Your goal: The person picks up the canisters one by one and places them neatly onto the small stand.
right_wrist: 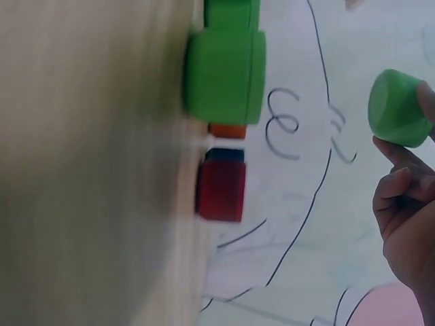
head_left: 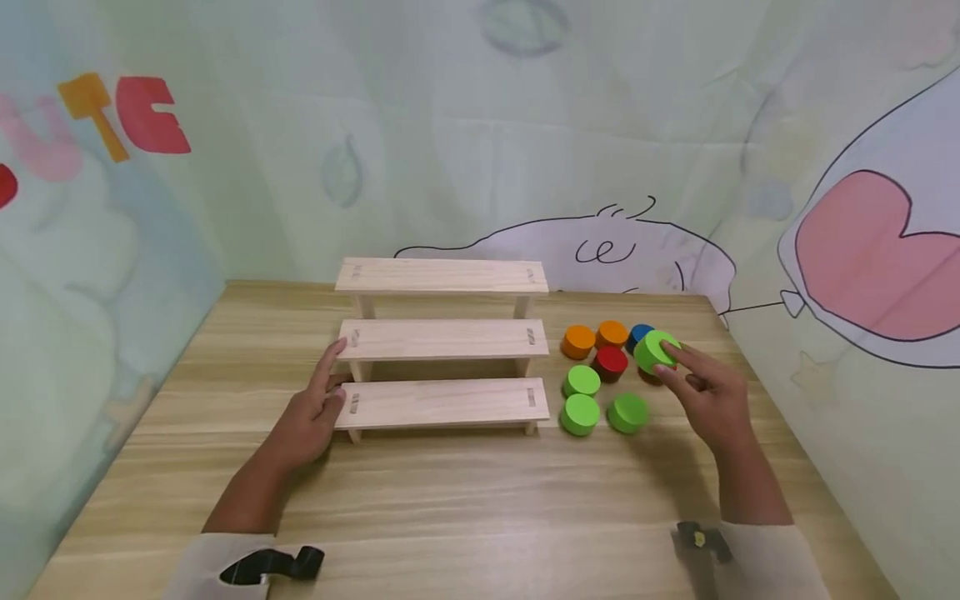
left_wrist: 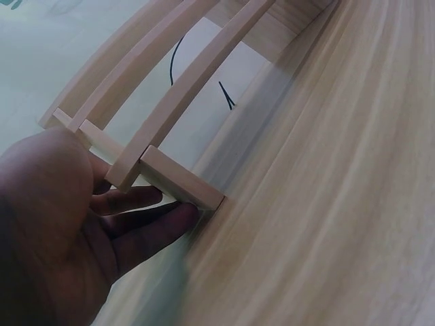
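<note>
My left hand (head_left: 307, 421) touches the left end of a pale wooden three-tier stand (head_left: 442, 403). In the left wrist view its fingers (left_wrist: 153, 238) lie fairly straight against the side support (left_wrist: 180, 178). My right hand (head_left: 708, 400) pinches a light-green round block (head_left: 654, 352) between thumb and fingers. In the right wrist view this green block (right_wrist: 395, 109) is held up, apart from the blocks on the table. Below it in the head view, a red block is mostly hidden. Another red block (head_left: 610, 364) and a blue block (head_left: 640, 335) stand close by.
Two orange blocks (head_left: 578, 342) stand right of the stand's middle tier. Several green blocks (head_left: 581, 415) sit nearer the front on the wooden table (head_left: 450, 508). A printed cloth backdrop (head_left: 420, 167) rises behind the table and along both sides.
</note>
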Action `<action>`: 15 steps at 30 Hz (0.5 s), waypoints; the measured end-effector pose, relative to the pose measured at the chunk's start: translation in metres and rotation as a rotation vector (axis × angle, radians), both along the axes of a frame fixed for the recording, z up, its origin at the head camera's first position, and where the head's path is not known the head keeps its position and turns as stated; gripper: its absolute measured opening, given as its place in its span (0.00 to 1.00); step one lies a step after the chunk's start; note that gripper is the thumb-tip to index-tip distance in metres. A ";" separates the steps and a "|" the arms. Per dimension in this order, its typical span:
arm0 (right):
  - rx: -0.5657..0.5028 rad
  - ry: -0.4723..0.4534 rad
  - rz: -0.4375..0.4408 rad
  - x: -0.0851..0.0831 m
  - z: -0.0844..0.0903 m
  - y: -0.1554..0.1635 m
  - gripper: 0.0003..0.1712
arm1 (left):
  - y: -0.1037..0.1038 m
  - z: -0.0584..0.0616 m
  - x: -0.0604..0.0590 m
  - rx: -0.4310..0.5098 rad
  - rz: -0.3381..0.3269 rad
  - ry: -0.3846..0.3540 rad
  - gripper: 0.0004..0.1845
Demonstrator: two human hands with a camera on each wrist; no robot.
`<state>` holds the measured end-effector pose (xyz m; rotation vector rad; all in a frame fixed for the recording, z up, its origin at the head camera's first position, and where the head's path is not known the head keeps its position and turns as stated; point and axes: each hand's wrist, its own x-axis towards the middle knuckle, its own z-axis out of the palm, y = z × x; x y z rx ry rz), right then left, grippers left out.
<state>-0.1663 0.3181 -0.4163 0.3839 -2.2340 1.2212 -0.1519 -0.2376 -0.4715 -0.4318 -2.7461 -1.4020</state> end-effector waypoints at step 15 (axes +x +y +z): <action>-0.006 0.174 0.184 -0.042 0.043 -0.069 0.25 | 0.003 0.007 0.005 0.007 0.014 -0.002 0.39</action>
